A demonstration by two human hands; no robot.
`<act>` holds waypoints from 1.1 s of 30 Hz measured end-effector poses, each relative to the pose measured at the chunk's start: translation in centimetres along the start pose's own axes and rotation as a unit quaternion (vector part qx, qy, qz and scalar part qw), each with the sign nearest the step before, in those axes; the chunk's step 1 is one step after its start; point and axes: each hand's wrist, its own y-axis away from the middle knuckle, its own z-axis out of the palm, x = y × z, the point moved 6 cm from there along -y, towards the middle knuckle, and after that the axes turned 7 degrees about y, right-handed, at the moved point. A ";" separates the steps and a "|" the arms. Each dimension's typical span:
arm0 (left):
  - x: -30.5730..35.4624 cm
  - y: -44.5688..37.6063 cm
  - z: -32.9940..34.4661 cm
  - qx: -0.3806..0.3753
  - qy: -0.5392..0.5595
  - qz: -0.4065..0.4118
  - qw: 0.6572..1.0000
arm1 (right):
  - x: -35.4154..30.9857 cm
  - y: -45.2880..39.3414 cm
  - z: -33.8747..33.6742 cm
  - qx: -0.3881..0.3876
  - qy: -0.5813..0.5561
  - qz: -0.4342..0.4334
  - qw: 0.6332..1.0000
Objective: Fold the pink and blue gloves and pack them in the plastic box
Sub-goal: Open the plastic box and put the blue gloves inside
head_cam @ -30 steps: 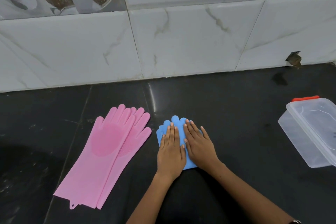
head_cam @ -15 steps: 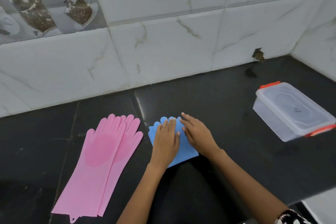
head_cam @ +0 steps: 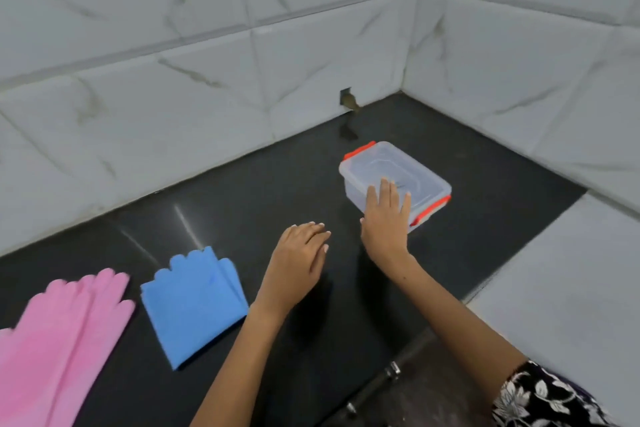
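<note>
The folded blue gloves (head_cam: 194,305) lie flat on the black counter, left of centre, with nobody touching them. The pink gloves (head_cam: 59,333) lie unfolded and stacked at the far left, partly cut off by the frame. A clear plastic box (head_cam: 391,170) with orange clips and its lid on stands to the right, near the wall corner. My right hand (head_cam: 386,218) rests with spread fingers on the box's near side and lid. My left hand (head_cam: 299,258) hovers empty over the counter between the blue gloves and the box.
White marble-tiled walls meet in a corner behind the box, with a small hole (head_cam: 348,100) low in the back wall. A white ledge (head_cam: 561,288) borders the black counter (head_cam: 263,194) on the right.
Both hands have left the blue gloves and moved right; my right hand now touches the box. The view has swung to the right.
</note>
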 end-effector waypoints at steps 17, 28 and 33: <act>2.0 -4.0 2.2 0.108 -0.002 -0.278 0.955 | 3.5 -0.4 0.6 -0.014 -0.179 -0.453 0.873; -0.4 -8.7 7.1 -0.059 -0.039 -0.333 0.940 | 4.1 -6.1 0.6 -0.035 -0.311 -0.184 0.932; -1.0 -8.5 8.1 -0.060 -0.050 -0.330 0.941 | 2.8 -8.3 1.7 -0.096 -0.301 -0.115 0.942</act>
